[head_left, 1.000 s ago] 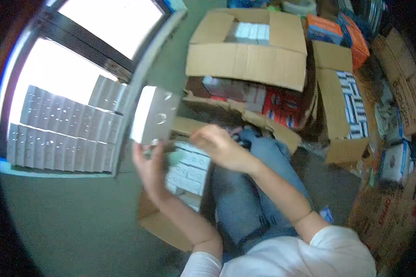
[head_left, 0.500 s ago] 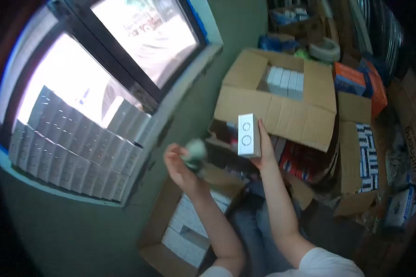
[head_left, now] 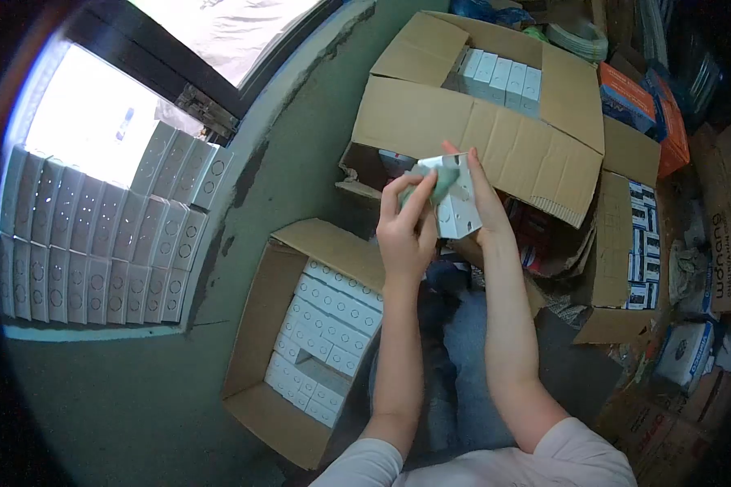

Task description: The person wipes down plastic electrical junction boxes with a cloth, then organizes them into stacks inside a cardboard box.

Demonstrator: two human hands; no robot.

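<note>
My right hand (head_left: 486, 195) grips a white electrical back box (head_left: 464, 215) with round knockout marks, tilted in front of my chest. In my left hand (head_left: 410, 217) is a pale green cloth (head_left: 444, 183), pressed against the box's upper part; its fingers partly cover the cloth. Below my left forearm stands an open cardboard carton (head_left: 248, 357) packed with rows of similar white boxes (head_left: 333, 312). Beyond my hands, a larger open carton (head_left: 418, 109) also contains white boxes (head_left: 503, 79).
Many white boxes are stacked on the window sill (head_left: 97, 243) at left. A carton of small black-and-white packages (head_left: 642, 243) stands at right, near orange-and-blue boxes (head_left: 628, 99). The green wall (head_left: 138, 390) runs along my left side.
My left hand has moved right and brought the green cloth onto the white box. The box has turned in my right hand. My view has tilted lower.
</note>
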